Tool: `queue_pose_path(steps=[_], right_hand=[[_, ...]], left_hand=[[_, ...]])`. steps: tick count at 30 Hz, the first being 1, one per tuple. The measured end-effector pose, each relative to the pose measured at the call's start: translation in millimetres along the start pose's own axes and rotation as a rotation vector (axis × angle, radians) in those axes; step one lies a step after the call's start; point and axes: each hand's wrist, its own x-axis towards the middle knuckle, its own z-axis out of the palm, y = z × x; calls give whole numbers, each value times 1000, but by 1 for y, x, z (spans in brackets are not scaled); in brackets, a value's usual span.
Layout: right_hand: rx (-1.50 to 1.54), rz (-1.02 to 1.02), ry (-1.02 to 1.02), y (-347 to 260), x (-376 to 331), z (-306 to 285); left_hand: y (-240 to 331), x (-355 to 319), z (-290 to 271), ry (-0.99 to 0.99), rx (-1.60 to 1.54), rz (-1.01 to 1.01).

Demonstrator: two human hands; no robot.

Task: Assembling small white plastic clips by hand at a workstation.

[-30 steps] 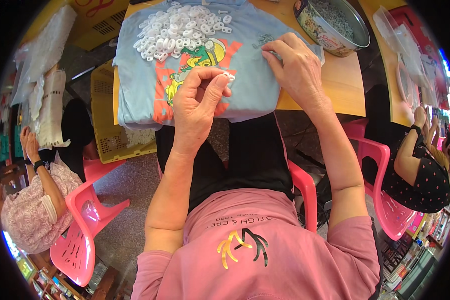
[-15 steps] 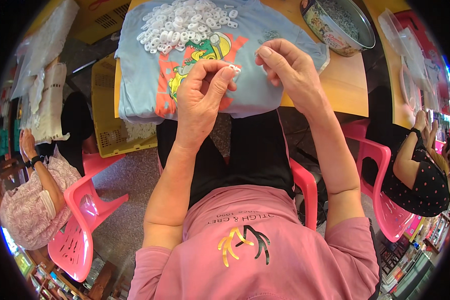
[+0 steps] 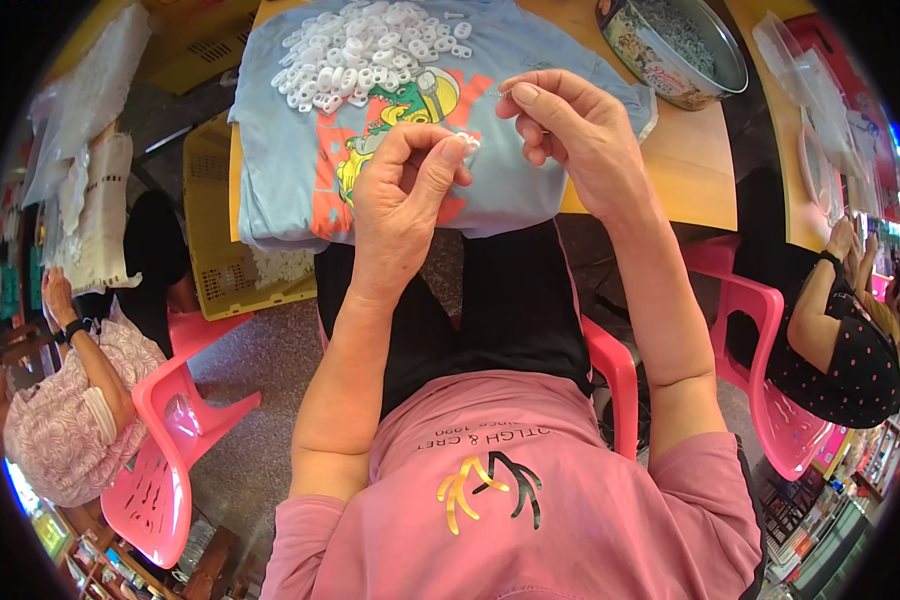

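Note:
My left hand (image 3: 410, 175) pinches a small white plastic piece (image 3: 469, 143) between thumb and forefinger. The piece looks like those in the pile, but most of it is hidden by the fingers. Slightly farther off to the right, my right hand (image 3: 568, 125) grips a tiny thin metal piece (image 3: 498, 94) at its fingertips, its tip pointing left; whether it is a screw or a spring I cannot tell. Both hands hover above a grey-blue cloth (image 3: 275, 170) with a cartoon print. A heap of white oval plastic pieces with holes (image 3: 355, 55) lies on its far side.
A round tin (image 3: 660, 65) of small grey metal pieces stands at the far right of the wooden table (image 3: 690, 165). Below its left edge is a yellow crate (image 3: 210, 250). Other people sit on pink chairs (image 3: 160, 440) at both sides.
My right hand has drawn up and left from the cloth, and the small metal piece now shows at its fingertips. My left hand keeps its pinch, nearly still.

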Motion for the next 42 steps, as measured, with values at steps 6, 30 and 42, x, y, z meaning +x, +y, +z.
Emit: queue_pose_path(steps=[6, 30, 42], right_hand=[[-140, 41, 48, -4, 6, -16], [-184, -11, 40, 1, 4, -17], [43, 68, -29, 1, -3, -12]], left_hand=[[1, -1, 0, -6, -27, 7], [6, 1, 7, 20, 25, 35], [26, 16, 16, 45, 306, -147]])
